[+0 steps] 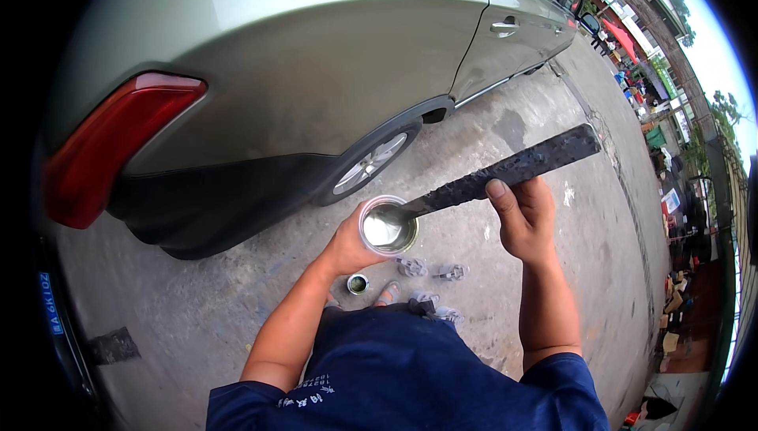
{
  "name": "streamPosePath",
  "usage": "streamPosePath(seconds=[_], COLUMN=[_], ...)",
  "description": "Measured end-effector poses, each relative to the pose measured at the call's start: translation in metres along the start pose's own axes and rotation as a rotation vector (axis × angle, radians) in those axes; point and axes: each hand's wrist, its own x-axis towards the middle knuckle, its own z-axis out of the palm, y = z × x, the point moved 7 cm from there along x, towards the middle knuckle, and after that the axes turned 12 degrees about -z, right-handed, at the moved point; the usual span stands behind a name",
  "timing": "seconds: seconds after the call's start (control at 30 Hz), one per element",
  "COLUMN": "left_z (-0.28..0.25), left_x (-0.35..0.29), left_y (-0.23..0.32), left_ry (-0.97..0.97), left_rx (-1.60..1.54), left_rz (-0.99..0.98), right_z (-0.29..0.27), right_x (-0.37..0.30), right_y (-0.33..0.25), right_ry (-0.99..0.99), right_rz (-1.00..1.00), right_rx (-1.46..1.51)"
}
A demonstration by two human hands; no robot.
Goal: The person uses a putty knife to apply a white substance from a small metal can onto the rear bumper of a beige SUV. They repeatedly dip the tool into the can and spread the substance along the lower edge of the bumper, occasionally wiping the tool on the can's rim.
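Left hand (347, 243): curled round the cup (410, 236)
Right hand (527, 222): pinching the dark stick (529, 159)
Cup: pale liquid (383, 230) inside, stick's tip at its right edge
Shirt (410, 376): white print (316, 391)
Plate (51, 303): blue, pale characters

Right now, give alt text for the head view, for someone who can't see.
A person's left hand holds a clear cup of pale liquid; the right hand grips a dark, crusted stick, one end at the cup's mouth. Beyond is a greyish car; an open can stands near their feet.
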Motion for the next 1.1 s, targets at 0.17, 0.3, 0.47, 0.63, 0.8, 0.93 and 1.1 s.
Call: streamPosePath(seconds=[0.17, 0.3, 0.47, 0.63, 0.8, 0.93, 1.1], left_z=[-0.018, -0.022, -0.028, -0.02, -0.006, 0.01, 0.015], left_x=[-0.011, -0.012, -0.01, -0.003, 0.017, 0.028, 0.034], left_y=[-0.013, -0.008, -0.004, -0.015, -0.004, 0.003, 0.019], left_ry=[0.208, 0.217, 0.253, 0.293, 0.337, 0.375, 0.598], left_rx=[0.024, 0.025, 0.037, 0.072, 0.114, 0.07, 0.11], left_rz=[0.022, 0.063, 0.089, 0.012, -0.004, -0.046, 0.004], right_z=[0.028, 0.032, 0.033, 0.039, 0.031, 0.027, -0.004], right_x=[-0.027, 0.012, -0.013, 0.01, 0.048, 0.05, 0.1], right_y=[-0.022, -0.033, 0.004, -0.002, 0.04, 0.048, 0.068], right_ry=[0.054, 0.138, 0.043, 0.148, 0.016, -0.391, -0.231], right_rz=[-0.079, -0.169, -0.091, -0.188, -0.205, -0.433, -0.302], right_rx=[-0.172, -0.005, -0.121, 0.005, 0.17, 0.304, 0.47])
